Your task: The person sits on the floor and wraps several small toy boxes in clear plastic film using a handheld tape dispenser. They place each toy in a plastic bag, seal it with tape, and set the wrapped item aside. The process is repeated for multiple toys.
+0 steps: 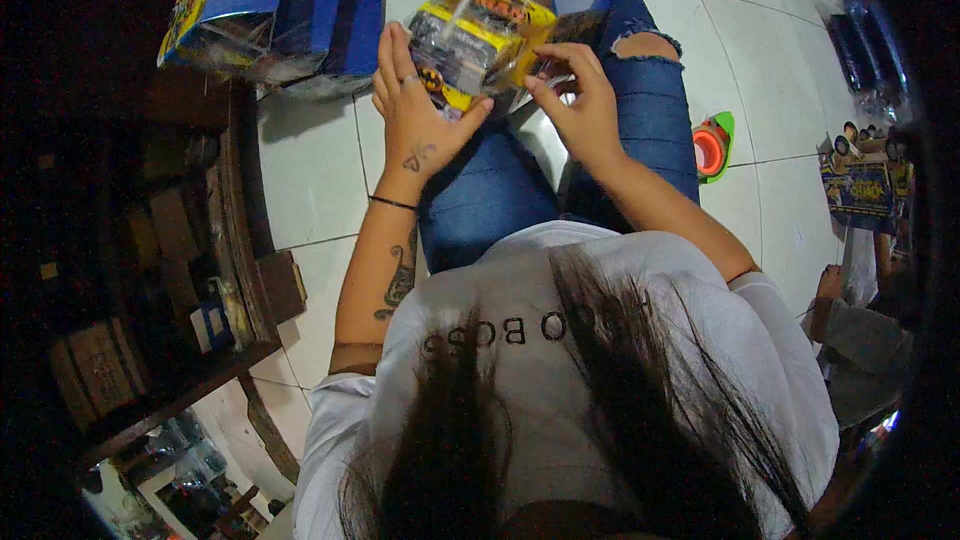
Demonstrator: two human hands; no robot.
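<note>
A yellow, black and blue toy package (pixel 478 32) with shiny clear plastic around it rests tilted over my thighs. My left hand (pixel 422 110) holds its near left side, fingers along the edge and thumb at the near corner. At the right side my right hand (pixel 580 100) has its thumb and fingers bent against the package's near right edge, seemingly on the plastic there. A pale smooth surface (pixel 545 145) shows between my legs below the package; its kind I cannot make out.
Larger blue boxes (pixel 330 25) with clear plastic stand at the far left. A dark wooden shelf (pixel 240 210) lines the left side. On the tiled floor right of my knee is an orange and green tape roll (pixel 711 148). Boxed toy vehicles (pixel 862 180) are at the far right, near another person's foot (pixel 828 290).
</note>
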